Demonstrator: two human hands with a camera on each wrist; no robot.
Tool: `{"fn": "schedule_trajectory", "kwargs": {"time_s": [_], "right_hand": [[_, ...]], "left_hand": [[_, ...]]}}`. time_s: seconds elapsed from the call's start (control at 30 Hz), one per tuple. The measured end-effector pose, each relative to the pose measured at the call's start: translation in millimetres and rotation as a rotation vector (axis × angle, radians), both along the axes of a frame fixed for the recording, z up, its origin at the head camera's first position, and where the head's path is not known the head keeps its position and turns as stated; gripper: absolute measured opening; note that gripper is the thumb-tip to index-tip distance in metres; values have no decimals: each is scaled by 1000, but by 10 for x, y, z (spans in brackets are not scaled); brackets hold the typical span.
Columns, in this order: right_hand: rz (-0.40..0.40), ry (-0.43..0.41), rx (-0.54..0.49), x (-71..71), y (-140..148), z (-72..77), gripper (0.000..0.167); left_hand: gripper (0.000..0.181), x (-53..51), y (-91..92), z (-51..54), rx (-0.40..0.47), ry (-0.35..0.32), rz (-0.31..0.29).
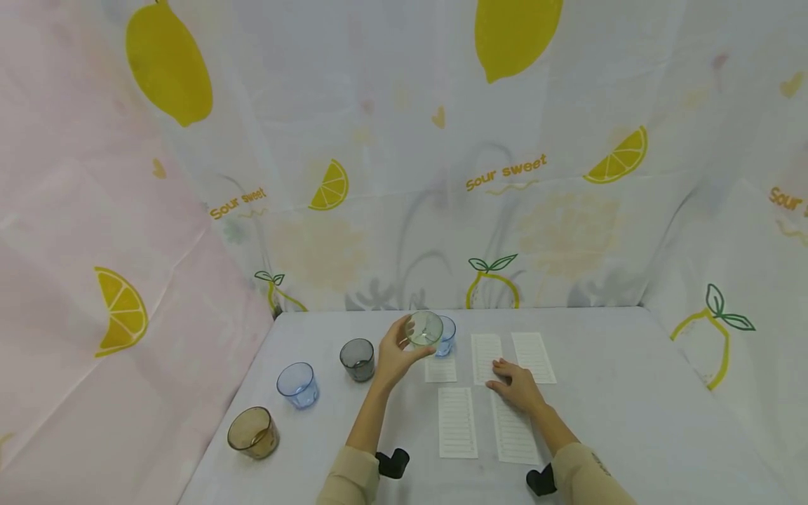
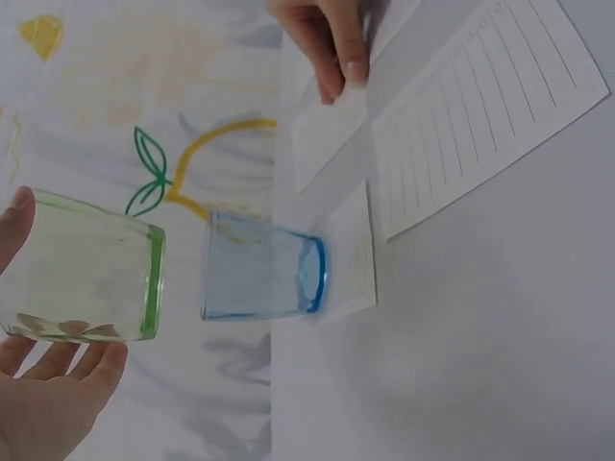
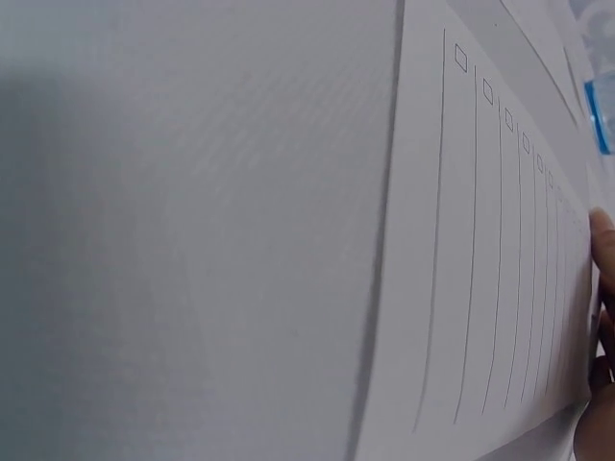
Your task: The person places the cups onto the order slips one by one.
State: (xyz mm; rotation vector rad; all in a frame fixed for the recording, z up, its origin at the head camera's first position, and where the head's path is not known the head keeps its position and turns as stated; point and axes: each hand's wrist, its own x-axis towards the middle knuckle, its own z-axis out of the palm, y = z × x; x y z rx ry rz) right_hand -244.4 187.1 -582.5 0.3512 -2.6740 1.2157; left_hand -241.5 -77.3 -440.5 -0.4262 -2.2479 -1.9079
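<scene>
My left hand (image 1: 396,354) grips a clear green glass (image 1: 424,328) and holds it up above the table, its thumb on one side and fingers on the other. Close by, a blue glass (image 2: 259,269) stands upright on a lined sheet (image 1: 440,369). In the head view the green glass partly covers that blue glass. Farther right, my right hand (image 1: 517,387) is low over the paper sheets, fingertips at the lower end of the back middle sheet (image 1: 486,351). It covers the top of the front right sheet (image 1: 516,431). Nothing shows in its fingers.
Three more glasses stand on the left of the white table (image 1: 631,421): a grey one (image 1: 358,361), another blue one (image 1: 299,386) and an amber one (image 1: 254,433). Other lined sheets lie at the front left (image 1: 457,423) and back right (image 1: 533,358). Lemon-print cloth (image 1: 391,238) hangs behind.
</scene>
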Motion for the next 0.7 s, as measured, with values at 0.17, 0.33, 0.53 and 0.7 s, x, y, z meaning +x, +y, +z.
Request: {"fn": "schedule_trajectory", "kwargs": {"time_s": [0.17, 0.33, 0.53, 0.7], "right_hand": [[-8, -16, -4, 4, -5, 22, 43], [-11, -17, 1, 5, -13, 32, 43], [-15, -22, 7, -9, -9, 19, 43], [-5, -14, -2, -7, -7, 21, 42]], "left_hand": [[74, -158, 48, -85, 6, -7, -19], [78, -357, 106, -198, 6, -29, -19], [76, -418, 189, -99, 42, -67, -41], [75, -539, 252, -118, 24, -99, -57]]}}
